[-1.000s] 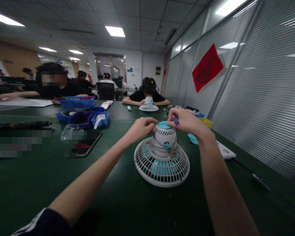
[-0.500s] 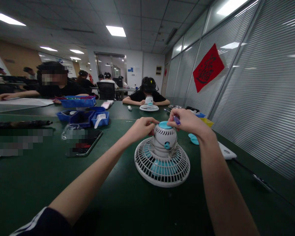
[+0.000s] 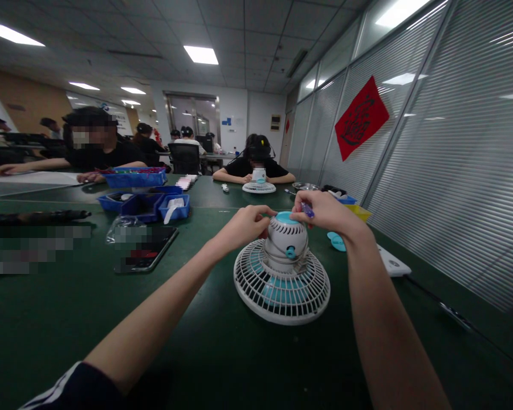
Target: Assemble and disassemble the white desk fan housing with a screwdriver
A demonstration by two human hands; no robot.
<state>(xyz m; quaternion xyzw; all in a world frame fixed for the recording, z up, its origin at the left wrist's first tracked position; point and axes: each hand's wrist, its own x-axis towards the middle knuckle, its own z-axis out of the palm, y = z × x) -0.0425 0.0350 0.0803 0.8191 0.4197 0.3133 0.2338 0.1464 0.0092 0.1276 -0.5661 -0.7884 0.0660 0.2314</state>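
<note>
In my 1 head view, the fan (image 3: 276, 247) stands in front of me, its wide grille (image 3: 297, 312) face down on the green surface (image 3: 183, 347) and its rounded white body upright above. A blue lid (image 3: 284, 217) sits on top.

My left fingers (image 3: 264, 210) are partly curled, 1 fingertip at the lid's left edge; I cannot tell whether they pinch anything. My right fingers (image 3: 297, 216) are closed around a purple tool (image 3: 308, 210), their tips nearly together at the lid's right edge; whether they grip the lid too, I cannot tell.

The fan looks like hollow plastic, so I expect it to be stiff and fairly light, with most weight in the body. That smooth dome probably slips under dry fingers, and the lid offers only a thin rim to pinch from 2 sides. The grille's slim ribs look the most fragile. To lift the fan, I would cup the body with both hands, avoiding the loose cord (image 3: 275, 257) around its neck and the small blue knob (image 3: 290, 252).
</note>
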